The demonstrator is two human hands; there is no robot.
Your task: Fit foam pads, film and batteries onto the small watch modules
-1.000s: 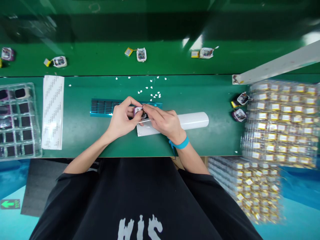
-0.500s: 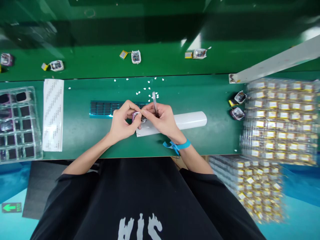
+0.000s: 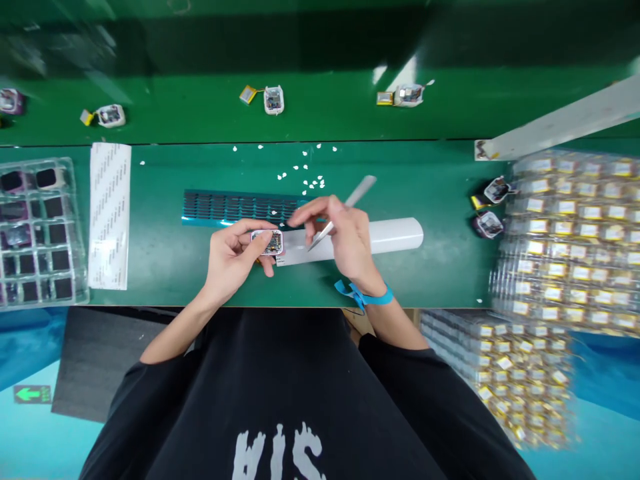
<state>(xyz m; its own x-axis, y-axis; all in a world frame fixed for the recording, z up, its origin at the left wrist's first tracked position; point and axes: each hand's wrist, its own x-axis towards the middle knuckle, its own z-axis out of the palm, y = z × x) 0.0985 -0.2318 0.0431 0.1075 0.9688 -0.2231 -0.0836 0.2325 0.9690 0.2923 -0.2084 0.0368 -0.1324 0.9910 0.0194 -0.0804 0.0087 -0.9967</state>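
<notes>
My left hand is closed on a small watch-like case with a pale rim and an exposed circuit board, thumb over its edge. In my right hand is a pair of metal tweezers, held like a pen, tips pointing down and left. Those tips are over a curled white sheet on the bench, to the right of the case. Behind both hands lies a blue strip bearing rows of dark pieces. Small white stickers or tabs are scattered beyond it.
At left are a clear tray of cases and a printed white sheet. Cases with yellow batteries line the far green strip. Stacked battery trays stand at right, beside two dark cases and a white bar.
My hands have separated. The left has drawn the case slightly left and turned its board upward; the right has moved right, its tweezers now swung down with tips toward the white sheet.
</notes>
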